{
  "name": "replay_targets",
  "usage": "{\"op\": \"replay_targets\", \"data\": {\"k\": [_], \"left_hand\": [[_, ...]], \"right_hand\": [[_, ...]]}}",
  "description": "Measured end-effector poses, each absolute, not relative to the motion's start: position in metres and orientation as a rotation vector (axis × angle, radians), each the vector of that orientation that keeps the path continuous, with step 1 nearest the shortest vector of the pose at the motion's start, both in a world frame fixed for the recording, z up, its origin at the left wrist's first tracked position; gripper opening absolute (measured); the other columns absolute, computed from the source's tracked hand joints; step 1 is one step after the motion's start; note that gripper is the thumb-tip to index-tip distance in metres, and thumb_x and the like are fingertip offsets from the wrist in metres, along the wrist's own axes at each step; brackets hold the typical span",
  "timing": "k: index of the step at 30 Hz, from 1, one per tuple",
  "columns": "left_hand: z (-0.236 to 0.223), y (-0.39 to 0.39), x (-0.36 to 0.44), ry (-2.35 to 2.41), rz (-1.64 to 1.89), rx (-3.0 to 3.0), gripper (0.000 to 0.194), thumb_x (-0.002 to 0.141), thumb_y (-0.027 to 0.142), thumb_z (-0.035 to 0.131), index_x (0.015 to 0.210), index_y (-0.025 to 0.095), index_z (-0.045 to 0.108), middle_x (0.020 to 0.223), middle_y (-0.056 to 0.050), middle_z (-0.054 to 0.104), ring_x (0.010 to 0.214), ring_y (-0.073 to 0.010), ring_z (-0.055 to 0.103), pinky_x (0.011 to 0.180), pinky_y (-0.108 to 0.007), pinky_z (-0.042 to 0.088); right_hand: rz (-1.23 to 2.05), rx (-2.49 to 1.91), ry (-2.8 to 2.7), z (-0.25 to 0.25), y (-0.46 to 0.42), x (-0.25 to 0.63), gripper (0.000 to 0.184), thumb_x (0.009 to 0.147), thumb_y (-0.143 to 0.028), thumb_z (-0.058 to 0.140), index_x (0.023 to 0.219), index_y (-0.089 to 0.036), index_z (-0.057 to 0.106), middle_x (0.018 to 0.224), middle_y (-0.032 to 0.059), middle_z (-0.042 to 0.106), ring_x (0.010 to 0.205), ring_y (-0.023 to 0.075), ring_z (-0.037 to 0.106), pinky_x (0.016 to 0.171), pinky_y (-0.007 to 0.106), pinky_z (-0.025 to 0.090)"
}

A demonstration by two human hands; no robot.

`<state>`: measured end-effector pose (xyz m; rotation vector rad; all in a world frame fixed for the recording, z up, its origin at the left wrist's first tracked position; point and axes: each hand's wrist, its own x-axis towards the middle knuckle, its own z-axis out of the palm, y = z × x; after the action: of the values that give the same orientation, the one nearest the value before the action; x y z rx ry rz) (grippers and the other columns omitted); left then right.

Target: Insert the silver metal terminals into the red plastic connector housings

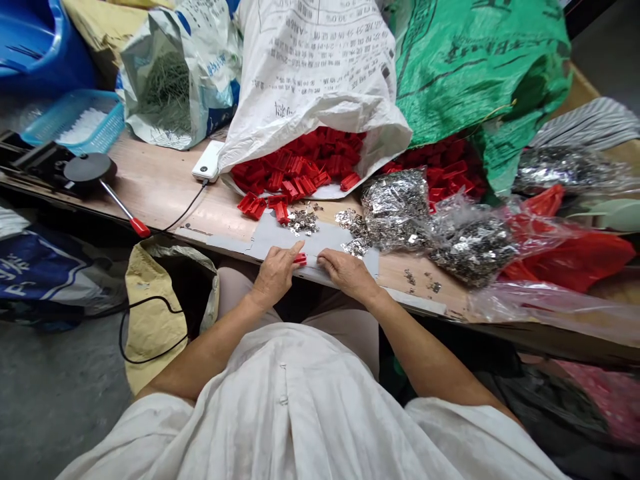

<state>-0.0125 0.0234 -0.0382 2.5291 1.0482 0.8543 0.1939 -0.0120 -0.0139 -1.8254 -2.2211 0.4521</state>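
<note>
My left hand (275, 272) is closed around a small red plastic part (300, 259), whose end shows beside the fingers at the front edge of the table. My right hand (347, 272) is just to the right of it, with thumb and fingers pinched together; whatever is in the pinch is too small to make out. Both hands are over a grey sheet (267, 235). Beyond them lies a small heap of shiny metal pieces (304, 222), and another metal heap (356, 247) sits near my right hand. Loose red parts (253, 205) lie behind the sheet.
A white sack (320, 67) spills red parts at the back, next to a green sack (480, 67). Plastic bags of metal pieces (473, 243) stand to the right. Leftward are a white device (207, 160) with a cable and a red-tipped lever (123, 207). A yellow sack (150, 313) stands below.
</note>
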Motion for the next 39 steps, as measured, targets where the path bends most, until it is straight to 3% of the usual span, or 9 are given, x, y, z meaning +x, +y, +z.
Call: {"op": "replay_targets", "data": {"k": [6, 9, 12, 15, 18, 22, 31, 39], "left_hand": [[-0.028, 0.016, -0.100, 1.527, 0.822, 2.455, 0.042, 0.094, 0.017, 0.039, 0.129, 0.027, 0.059, 0.110, -0.009, 0.061, 0.103, -0.0222, 0.051, 0.095, -0.036, 0.041], [-0.037, 0.008, -0.142, 1.815, 0.727, 2.380, 0.040, 0.093, 0.017, 0.040, 0.125, 0.026, 0.063, 0.107, -0.011, 0.059, 0.102, -0.0236, 0.052, 0.094, -0.039, 0.040], [-0.049, -0.002, -0.164, 2.036, 0.630, 2.296, 0.039, 0.094, 0.021, 0.039, 0.123, 0.020, 0.064, 0.104, -0.014, 0.058, 0.102, -0.0261, 0.052, 0.094, -0.043, 0.041], [-0.055, -0.009, -0.167, 2.122, 0.611, 2.262, 0.037, 0.093, 0.025, 0.042, 0.123, 0.017, 0.063, 0.120, -0.018, 0.052, 0.115, -0.0298, 0.047, 0.101, -0.048, 0.037], [-0.051, -0.010, -0.155, 2.067, 0.686, 2.289, 0.041, 0.091, 0.029, 0.048, 0.128, 0.014, 0.058, 0.140, -0.020, 0.039, 0.131, -0.0331, 0.035, 0.110, -0.050, 0.029], [-0.034, 0.007, -0.125, 1.867, 0.767, 2.371, 0.047, 0.089, 0.033, 0.053, 0.133, 0.016, 0.052, 0.144, -0.019, 0.037, 0.135, -0.0331, 0.031, 0.112, -0.051, 0.027], [-0.028, 0.093, -0.027, 1.429, 0.676, 2.557, 0.049, 0.090, 0.021, 0.049, 0.138, 0.022, 0.048, 0.132, -0.016, 0.048, 0.121, -0.0290, 0.044, 0.104, -0.046, 0.036], [-0.040, 0.124, -0.006, 1.494, 0.648, 2.490, 0.025, 0.088, 0.022, 0.051, 0.108, 0.015, 0.064, 0.098, -0.015, 0.060, 0.098, -0.0304, 0.051, 0.091, -0.044, 0.038]], "right_hand": [[0.342, -1.859, -2.005, -0.017, 0.007, 0.210, 0.017, 0.094, -0.028, 0.048, 0.103, -0.022, 0.061, 0.095, 0.0054, 0.068, 0.085, 0.0197, 0.061, 0.074, 0.030, 0.042], [0.278, -1.841, -2.025, -0.020, 0.023, 0.208, 0.020, 0.091, -0.025, 0.052, 0.108, -0.021, 0.061, 0.101, 0.0078, 0.067, 0.091, 0.0218, 0.061, 0.078, 0.032, 0.044], [0.236, -1.826, -2.080, -0.022, 0.036, 0.195, 0.023, 0.089, -0.022, 0.053, 0.111, -0.022, 0.061, 0.104, 0.0085, 0.066, 0.095, 0.0234, 0.061, 0.080, 0.033, 0.046], [0.204, -1.833, -2.102, -0.023, 0.044, 0.182, 0.025, 0.089, -0.022, 0.054, 0.113, -0.022, 0.062, 0.107, 0.0095, 0.066, 0.097, 0.0245, 0.060, 0.081, 0.035, 0.047], [0.207, -1.802, -2.083, -0.024, 0.044, 0.179, 0.025, 0.090, -0.022, 0.052, 0.112, -0.022, 0.062, 0.107, 0.0098, 0.066, 0.098, 0.0246, 0.060, 0.083, 0.036, 0.047], [0.205, -1.774, -1.978, -0.024, 0.036, 0.200, 0.023, 0.089, -0.023, 0.051, 0.109, -0.020, 0.062, 0.102, 0.0094, 0.067, 0.096, 0.0241, 0.061, 0.085, 0.036, 0.047], [0.177, -1.935, -1.782, -0.025, -0.010, 0.266, 0.018, 0.089, -0.026, 0.050, 0.095, -0.020, 0.066, 0.095, 0.0093, 0.067, 0.090, 0.0237, 0.060, 0.084, 0.037, 0.046], [0.237, -2.025, -1.836, -0.030, -0.032, 0.261, 0.017, 0.087, -0.020, 0.052, 0.098, -0.022, 0.064, 0.098, 0.0087, 0.065, 0.090, 0.0237, 0.059, 0.080, 0.036, 0.046]]}}
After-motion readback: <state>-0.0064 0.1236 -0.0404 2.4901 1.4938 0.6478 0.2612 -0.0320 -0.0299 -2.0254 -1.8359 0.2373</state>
